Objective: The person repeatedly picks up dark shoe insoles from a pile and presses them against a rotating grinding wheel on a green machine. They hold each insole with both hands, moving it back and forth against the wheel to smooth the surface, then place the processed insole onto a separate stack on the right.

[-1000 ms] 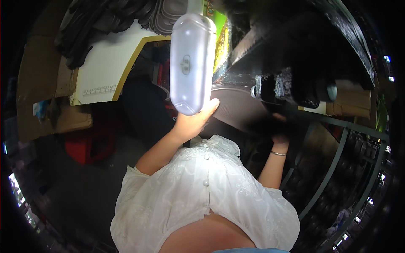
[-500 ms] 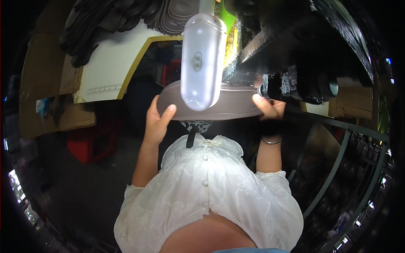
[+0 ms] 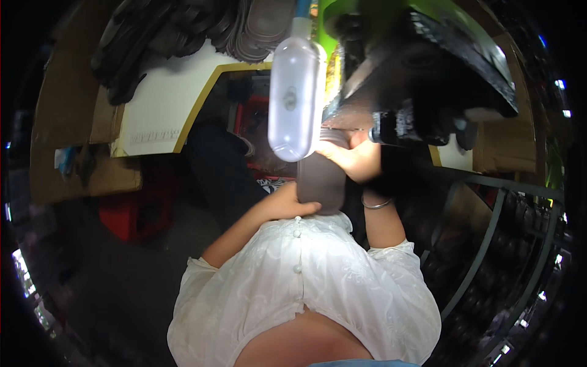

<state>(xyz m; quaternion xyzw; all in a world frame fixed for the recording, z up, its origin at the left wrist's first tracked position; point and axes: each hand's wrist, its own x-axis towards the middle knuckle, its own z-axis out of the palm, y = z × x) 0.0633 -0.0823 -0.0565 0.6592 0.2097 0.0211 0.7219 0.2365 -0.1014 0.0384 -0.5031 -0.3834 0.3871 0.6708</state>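
Observation:
A brownish-grey shoe sole (image 3: 322, 182) is held lengthwise before my body, its near end close to my white shirt. My left hand (image 3: 285, 203) grips that near end from the left, thumb lying across it. My right hand (image 3: 356, 160) grips the farther part from the right, beside a dark machine (image 3: 422, 73). The sole's far end is partly hidden by my right hand and by a pale translucent capsule-shaped lamp (image 3: 298, 101) hanging in front.
Several dark soles (image 3: 263, 27) lie piled on a white table (image 3: 162, 92) with a yellow edge, at far left. Cardboard (image 3: 76, 140) stands left of it. A red stool (image 3: 136, 211) is on the floor. Metal rails (image 3: 483, 248) run along the right.
The sole has turned from crosswise to lengthwise. My left hand has come nearer my body and rightward; my right hand has shifted left along the sole.

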